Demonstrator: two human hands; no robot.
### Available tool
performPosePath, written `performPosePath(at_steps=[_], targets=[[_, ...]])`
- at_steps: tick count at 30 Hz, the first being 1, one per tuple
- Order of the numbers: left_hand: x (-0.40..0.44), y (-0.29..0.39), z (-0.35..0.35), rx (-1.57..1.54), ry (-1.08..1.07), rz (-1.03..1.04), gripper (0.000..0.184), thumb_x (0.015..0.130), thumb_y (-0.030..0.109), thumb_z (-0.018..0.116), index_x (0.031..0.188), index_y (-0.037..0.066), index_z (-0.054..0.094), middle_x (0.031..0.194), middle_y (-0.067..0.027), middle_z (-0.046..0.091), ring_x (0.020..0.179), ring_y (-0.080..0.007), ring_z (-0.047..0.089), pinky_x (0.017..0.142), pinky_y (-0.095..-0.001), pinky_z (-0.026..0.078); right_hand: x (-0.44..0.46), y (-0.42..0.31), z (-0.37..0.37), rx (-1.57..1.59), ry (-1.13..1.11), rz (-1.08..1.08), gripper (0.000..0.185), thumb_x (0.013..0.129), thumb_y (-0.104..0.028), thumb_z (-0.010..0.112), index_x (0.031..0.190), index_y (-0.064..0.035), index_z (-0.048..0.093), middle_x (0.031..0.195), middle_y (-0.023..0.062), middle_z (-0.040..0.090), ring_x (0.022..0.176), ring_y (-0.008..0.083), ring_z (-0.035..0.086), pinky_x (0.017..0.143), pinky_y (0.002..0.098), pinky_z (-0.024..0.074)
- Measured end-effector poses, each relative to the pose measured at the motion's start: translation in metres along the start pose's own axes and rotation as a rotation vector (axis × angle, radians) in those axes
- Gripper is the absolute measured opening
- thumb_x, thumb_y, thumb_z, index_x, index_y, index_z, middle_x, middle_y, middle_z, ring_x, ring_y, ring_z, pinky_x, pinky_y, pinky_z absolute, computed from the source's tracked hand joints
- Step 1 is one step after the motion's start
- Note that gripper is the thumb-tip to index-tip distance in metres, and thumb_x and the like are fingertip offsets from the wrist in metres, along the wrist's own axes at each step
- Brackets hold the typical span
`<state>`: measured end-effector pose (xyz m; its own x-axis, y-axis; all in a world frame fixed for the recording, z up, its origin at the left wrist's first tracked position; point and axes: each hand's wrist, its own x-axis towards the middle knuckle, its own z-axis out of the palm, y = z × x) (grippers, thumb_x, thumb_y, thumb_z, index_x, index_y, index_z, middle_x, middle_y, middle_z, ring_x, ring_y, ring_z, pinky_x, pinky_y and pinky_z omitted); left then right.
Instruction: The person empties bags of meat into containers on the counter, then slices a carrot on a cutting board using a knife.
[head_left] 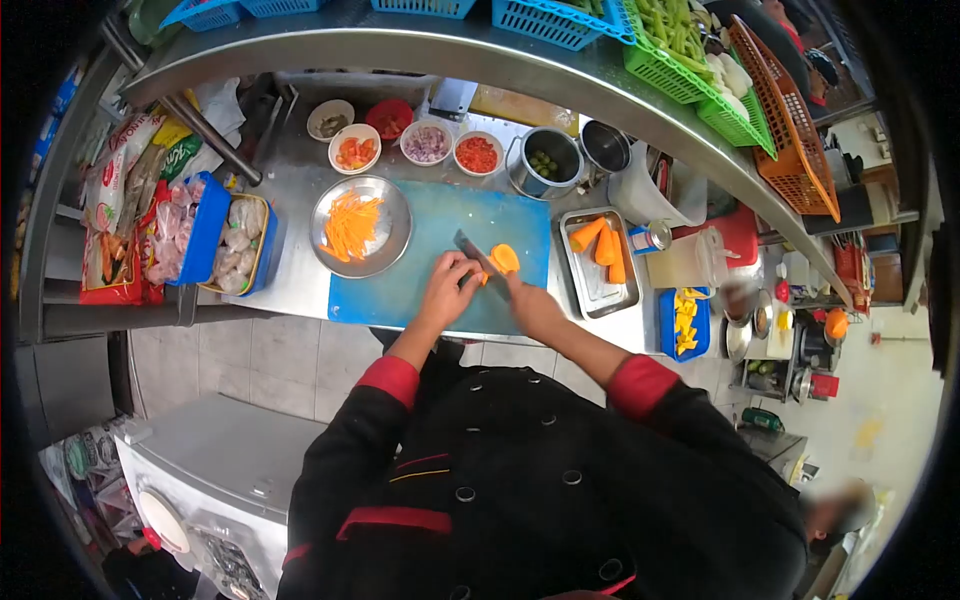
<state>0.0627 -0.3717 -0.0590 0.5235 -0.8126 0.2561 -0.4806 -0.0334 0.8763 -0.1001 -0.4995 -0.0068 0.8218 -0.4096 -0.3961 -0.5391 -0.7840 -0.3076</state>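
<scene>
My right hand (535, 308) grips a knife (468, 246) whose blade points up and left over the blue cutting board (400, 300). The fingers of my left hand (450, 290) are bent on a small carrot piece, mostly hidden, right beside the blade. Just past the knife lies a cut round of carrot (505, 258). To the left, a metal bowl (402, 215) holds thin carrot strips (350, 228) and overlaps the board's edge. Peeled carrots (608, 250) rest in a steel tray (600, 304) on the right.
Small bowls of chopped tomato (356, 153), onion (426, 143) and red pieces (478, 154) line the back beside a metal pot (545, 163). A blue container of yellow pieces (685, 323) stands right. A steel shelf (420, 50) with baskets overhangs the counter. Bagged food fills a blue bin (205, 230).
</scene>
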Motion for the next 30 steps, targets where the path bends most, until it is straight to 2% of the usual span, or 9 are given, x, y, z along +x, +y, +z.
performPosePath(at_steps=[1,6,10,12,16,19,26,28,30], targets=[[0.005,0.000,0.000,0.012,0.012,0.030,0.014,0.089,0.015,0.072,0.100,0.007,0.070,0.107,-0.0119,0.059,0.106,-0.0323,0.058,0.092,-0.0409,0.048,0.017,0.005,0.016,-0.013,0.067,0.013,0.033,0.091,-0.010,0.058,0.119,-0.0023,0.041,0.089,0.0258,0.070,0.080,0.0463,0.070,0.070,0.0555,0.0561],[0.005,-0.009,0.003,-0.004,0.025,0.021,0.013,0.091,0.018,0.070,0.099,0.009,0.070,0.109,-0.0114,0.059,0.108,-0.0338,0.057,0.094,-0.0437,0.048,0.001,-0.001,-0.033,0.074,0.057,-0.049,0.038,0.092,-0.013,0.063,0.120,-0.0010,0.039,0.087,0.0279,0.069,0.082,0.0476,0.068,0.073,0.0564,0.0546],[0.004,-0.007,0.003,-0.020,0.029,0.006,0.012,0.090,0.016,0.071,0.099,0.007,0.070,0.107,-0.0114,0.060,0.104,-0.0328,0.059,0.092,-0.0416,0.049,-0.037,-0.012,-0.073,0.040,-0.049,-0.013,0.029,0.092,-0.008,0.056,0.116,-0.0023,0.041,0.088,0.0270,0.069,0.082,0.0466,0.070,0.071,0.0556,0.0559],[0.003,-0.004,0.001,-0.007,0.042,0.035,0.012,0.090,0.014,0.072,0.098,0.005,0.070,0.104,-0.0116,0.061,0.101,-0.0318,0.060,0.090,-0.0399,0.050,-0.033,-0.012,-0.060,0.027,-0.089,0.008,0.029,0.092,-0.007,0.055,0.116,-0.0024,0.041,0.088,0.0269,0.069,0.083,0.0466,0.070,0.072,0.0558,0.0560],[0.005,0.003,-0.001,0.016,0.036,0.028,0.013,0.090,0.015,0.072,0.098,0.005,0.070,0.107,-0.0126,0.062,0.104,-0.0326,0.060,0.092,-0.0405,0.049,0.018,-0.019,-0.005,0.023,0.010,0.071,0.026,0.092,-0.004,0.053,0.116,-0.0024,0.042,0.094,0.0280,0.070,0.086,0.0457,0.071,0.075,0.0552,0.0565],[0.004,-0.005,0.000,-0.008,0.036,0.032,0.013,0.090,0.016,0.072,0.099,0.006,0.070,0.108,-0.0118,0.061,0.106,-0.0331,0.059,0.093,-0.0419,0.048,0.017,-0.015,-0.018,0.052,0.059,0.013,0.028,0.092,-0.005,0.054,0.117,-0.0029,0.042,0.093,0.0283,0.070,0.086,0.0457,0.071,0.075,0.0550,0.0564],[0.001,-0.003,0.000,-0.022,0.055,0.012,0.014,0.092,0.016,0.071,0.099,0.005,0.070,0.107,-0.0131,0.062,0.105,-0.0343,0.060,0.093,-0.0416,0.049,-0.041,-0.017,-0.077,0.032,-0.099,0.033,0.031,0.092,-0.008,0.054,0.120,-0.0024,0.042,0.092,0.0296,0.069,0.086,0.0490,0.069,0.075,0.0577,0.0544],[0.000,-0.005,0.000,-0.041,0.061,0.012,0.014,0.092,0.016,0.071,0.099,0.005,0.070,0.107,-0.0132,0.062,0.105,-0.0344,0.060,0.093,-0.0418,0.049,-0.038,-0.019,-0.076,0.008,-0.145,0.050,0.031,0.092,-0.008,0.053,0.120,-0.0023,0.042,0.093,0.0302,0.069,0.085,0.0499,0.068,0.075,0.0581,0.0542],[-0.002,-0.009,0.001,-0.058,0.053,0.012,0.014,0.092,0.016,0.070,0.099,0.005,0.070,0.107,-0.0133,0.062,0.105,-0.0345,0.060,0.093,-0.0421,0.049,-0.026,-0.021,-0.055,0.110,-0.065,0.051,0.030,0.091,-0.007,0.054,0.119,-0.0026,0.042,0.093,0.0311,0.069,0.085,0.0505,0.068,0.076,0.0585,0.0544]])
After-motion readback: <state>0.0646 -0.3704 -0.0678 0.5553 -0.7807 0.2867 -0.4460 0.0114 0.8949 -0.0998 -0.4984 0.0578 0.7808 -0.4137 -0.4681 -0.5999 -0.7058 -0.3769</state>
